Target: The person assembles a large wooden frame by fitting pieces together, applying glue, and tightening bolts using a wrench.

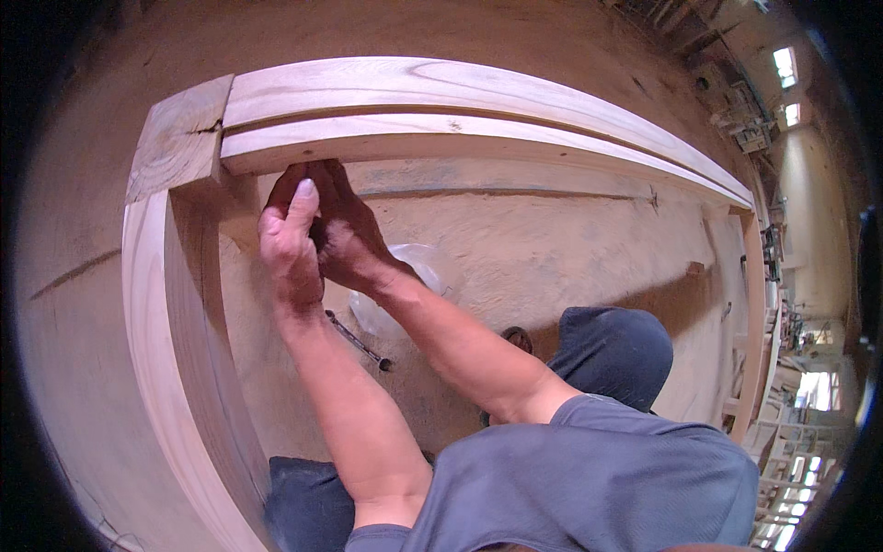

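Both hands [308, 230] pressed together under the frame's top rail [441, 138], rail blocking above, corner block [179, 138] and side rail [175, 322] closing the left, open sawdust floor [552, 248] to the right, loose nail [359, 342] and clear plastic container [414, 267] lying just below.

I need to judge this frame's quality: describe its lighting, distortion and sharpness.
Head view: even, soft daylight; the straight wooden frame bows strongly from the fisheye; black vignette rings the rim; windows at far right blow out white; the left hand and right hand are reasonably sharp, casting a soft shadow on the dusty floor.
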{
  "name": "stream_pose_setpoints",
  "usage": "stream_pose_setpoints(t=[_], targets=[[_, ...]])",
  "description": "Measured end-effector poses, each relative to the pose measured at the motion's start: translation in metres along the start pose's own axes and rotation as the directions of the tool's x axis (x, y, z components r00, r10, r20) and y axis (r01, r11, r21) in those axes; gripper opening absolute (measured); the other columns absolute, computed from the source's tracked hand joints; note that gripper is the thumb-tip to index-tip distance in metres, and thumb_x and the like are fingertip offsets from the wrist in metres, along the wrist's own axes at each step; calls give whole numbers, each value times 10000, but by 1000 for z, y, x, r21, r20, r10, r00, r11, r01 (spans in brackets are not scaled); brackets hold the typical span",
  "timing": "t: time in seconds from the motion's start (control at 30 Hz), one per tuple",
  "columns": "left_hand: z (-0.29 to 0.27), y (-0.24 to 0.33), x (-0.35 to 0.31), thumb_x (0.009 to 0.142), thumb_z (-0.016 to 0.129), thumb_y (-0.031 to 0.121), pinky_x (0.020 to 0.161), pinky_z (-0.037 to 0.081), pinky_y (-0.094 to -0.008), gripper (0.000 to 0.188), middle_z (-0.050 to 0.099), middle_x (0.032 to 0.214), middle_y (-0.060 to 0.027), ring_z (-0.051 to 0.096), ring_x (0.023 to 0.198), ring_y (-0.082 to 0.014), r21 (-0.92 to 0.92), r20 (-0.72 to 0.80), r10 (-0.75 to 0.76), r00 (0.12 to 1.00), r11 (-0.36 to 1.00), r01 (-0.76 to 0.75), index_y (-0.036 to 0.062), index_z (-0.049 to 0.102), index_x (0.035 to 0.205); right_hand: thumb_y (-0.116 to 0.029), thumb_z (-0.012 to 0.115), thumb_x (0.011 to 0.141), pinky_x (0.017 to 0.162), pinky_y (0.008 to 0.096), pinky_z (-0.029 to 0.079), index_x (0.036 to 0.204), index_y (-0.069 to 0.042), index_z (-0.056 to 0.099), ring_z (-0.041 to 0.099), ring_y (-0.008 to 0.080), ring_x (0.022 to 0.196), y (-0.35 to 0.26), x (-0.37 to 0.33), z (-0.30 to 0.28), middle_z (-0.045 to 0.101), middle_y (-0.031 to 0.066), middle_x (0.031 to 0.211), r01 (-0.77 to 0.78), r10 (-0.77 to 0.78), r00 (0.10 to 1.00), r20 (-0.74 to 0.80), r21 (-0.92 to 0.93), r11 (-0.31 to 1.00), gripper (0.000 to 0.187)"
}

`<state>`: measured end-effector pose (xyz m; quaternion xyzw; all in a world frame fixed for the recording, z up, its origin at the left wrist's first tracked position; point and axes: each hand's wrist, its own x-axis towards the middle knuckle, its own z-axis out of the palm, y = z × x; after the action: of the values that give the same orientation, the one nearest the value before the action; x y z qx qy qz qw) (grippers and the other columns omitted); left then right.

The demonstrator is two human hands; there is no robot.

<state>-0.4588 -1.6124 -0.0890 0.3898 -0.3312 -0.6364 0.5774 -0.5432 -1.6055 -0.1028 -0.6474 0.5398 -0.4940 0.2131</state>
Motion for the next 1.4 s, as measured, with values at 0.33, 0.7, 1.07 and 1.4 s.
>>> stream_pose_setpoints(t=[0.33,0.7,1.07,1.4], targets=[[0,-4,3,980,576,156,1027,449,-341,310,632,1207,-129,600,1110,-204,-54,5,87,996,995,-87,-49,588,1212,-129,662,802,797,568,497,1384,-69,321,557,514,1023,-1,4,0,473,277,1272,1,-1,1000,-8,71,997,677],[4,4,-1,987,523,127,1099,400,-369,384,592,1311,-150,552,1229,-246,-30,-9,51,999,998,-51,-72,534,1315,-33,685,787,777,508,525,1370,-84,353,602,465,987,10,7,-1,524,249,1230,152,-152,988,-11,47,987,672],[8,6,6,970,511,111,1078,402,-413,360,605,1288,-130,544,1220,-268,-427,-70,-43,997,904,9,-37,558,1295,-64,686,801,718,470,542,1335,-57,429,631,395,882,12,10,-8,540,239,1174,221,-220,975,34,-11,975,592],[15,0,26,852,592,27,1001,463,-396,258,686,1096,-130,629,1044,-277,-556,-152,-124,981,831,19,-8,653,1100,-198,644,874,839,529,517,1389,-46,404,559,499,1043,30,15,-6,489,334,1229,331,-317,943,102,-191,924,588]])
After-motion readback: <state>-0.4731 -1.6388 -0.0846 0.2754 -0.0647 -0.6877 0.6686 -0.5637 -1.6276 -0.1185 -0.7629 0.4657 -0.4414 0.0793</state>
